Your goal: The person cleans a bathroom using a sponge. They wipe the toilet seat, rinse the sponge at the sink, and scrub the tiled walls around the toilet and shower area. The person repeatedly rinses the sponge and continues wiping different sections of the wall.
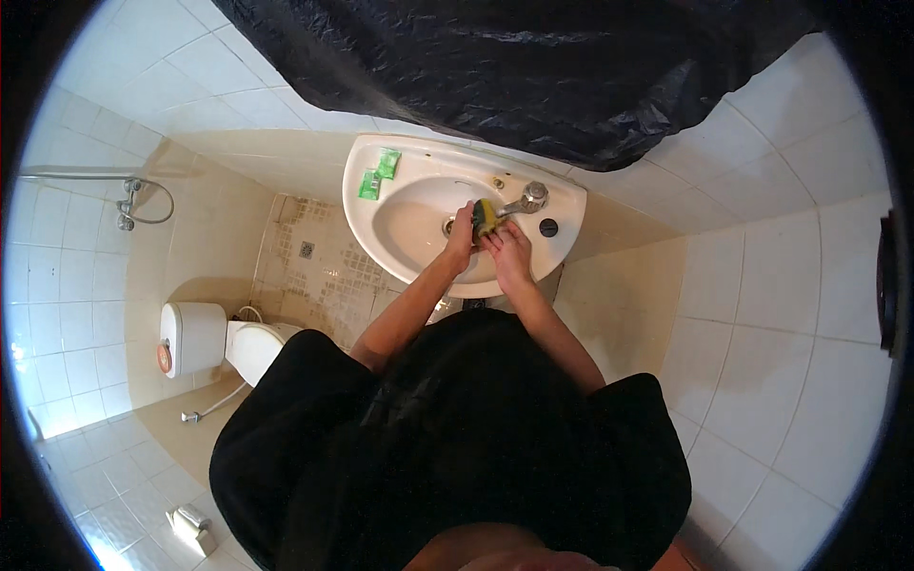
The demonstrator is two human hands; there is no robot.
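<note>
A yellow sponge with a dark green scouring side [486, 217] is held over the basin of a white sink [400, 224], right by the spout of the chrome tap [524, 202]. My left hand [461, 236] grips it from the left, fingers pointing up along the green side. From below and to the right, my right hand [511, 255] has its fingertips curled against the sponge's lower end. Part of the sponge is hidden behind the fingers. Whether water runs from the tap, I cannot tell.
Two green packets [379, 173] lie on the sink's left ledge, and a round black stopper [548, 227] on its right. Black plastic sheeting [495, 67] hangs above the sink. To the left are a toilet [195, 338] and a hand shower [126, 219].
</note>
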